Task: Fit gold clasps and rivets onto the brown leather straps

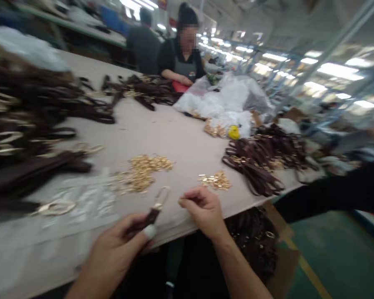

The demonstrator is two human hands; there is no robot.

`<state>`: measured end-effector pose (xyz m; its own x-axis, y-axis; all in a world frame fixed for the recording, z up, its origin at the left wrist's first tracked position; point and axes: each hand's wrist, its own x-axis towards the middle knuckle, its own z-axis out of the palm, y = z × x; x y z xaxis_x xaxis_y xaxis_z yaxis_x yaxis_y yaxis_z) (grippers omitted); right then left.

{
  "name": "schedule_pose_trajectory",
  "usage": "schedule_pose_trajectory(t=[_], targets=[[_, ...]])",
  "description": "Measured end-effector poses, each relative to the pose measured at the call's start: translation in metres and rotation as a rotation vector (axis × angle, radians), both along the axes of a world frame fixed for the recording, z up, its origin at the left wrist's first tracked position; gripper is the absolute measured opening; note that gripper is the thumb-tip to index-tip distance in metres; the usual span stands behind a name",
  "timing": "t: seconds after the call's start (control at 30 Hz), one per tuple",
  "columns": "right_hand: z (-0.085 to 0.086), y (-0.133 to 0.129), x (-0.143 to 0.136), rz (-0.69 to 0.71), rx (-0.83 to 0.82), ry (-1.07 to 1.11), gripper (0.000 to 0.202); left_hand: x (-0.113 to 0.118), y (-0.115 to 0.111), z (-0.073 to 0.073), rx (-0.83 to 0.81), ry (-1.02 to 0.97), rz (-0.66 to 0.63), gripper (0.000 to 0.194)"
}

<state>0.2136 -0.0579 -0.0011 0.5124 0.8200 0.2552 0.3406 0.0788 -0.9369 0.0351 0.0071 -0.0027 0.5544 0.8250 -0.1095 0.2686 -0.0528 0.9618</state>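
A dark brown strap (152, 216) is pinched in the left hand (120, 245), its end fitted with a long, open gold buckle (162, 197) that points up and away over the table edge. Near the closed fingertips of the right hand (205, 211) lies a small pile of shiny gold pieces (220, 181); a larger, loosely spread gold heap (143, 172) lies beyond the buckle.

The bare left hand (121, 241), lower left of centre, points toward the upper right, thumb and fingers closed in a grip; a white covering (149, 231) caps the thumb tip. The bare right hand (205, 209), right of centre, points leftward, thumb and index fingertip together, fingers curled. The bare right forearm (239, 265) slants toward the bottom edge.
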Motion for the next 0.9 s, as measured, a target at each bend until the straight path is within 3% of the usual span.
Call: schedule_pose_trajectory(t=[0.1,0.3,0.47,0.63,0.83,0.9], targets=[[-0.006,-0.009,-0.017,0.046,-0.004,0.167,0.009,-0.009,0.000,0.005,-0.228,-0.119,0.027,0.017],[-0.017,-0.011,-0.036,0.108,0.052,-0.077,0.010,-0.001,-0.004,0.009,-0.231,-0.202,0.087,0.013],[-0.013,-0.011,-0.042,0.133,0.115,-0.327,0.016,-0.006,-0.007,0.006,-0.058,-0.160,0.078,0.014],[-0.011,-0.013,-0.046,0.113,0.170,-0.420,0.019,-0.010,-0.009,0.006,0.126,-0.091,0.060,0.023],[-0.016,-0.014,-0.053,0.016,0.122,-0.198,0.013,-0.008,-0.012,0.013,0.254,-0.062,0.031,0.027],[-0.016,-0.015,-0.056,0.013,0.098,-0.109,0.011,-0.010,-0.012,0.008,0.307,-0.044,-0.006,0.026]])
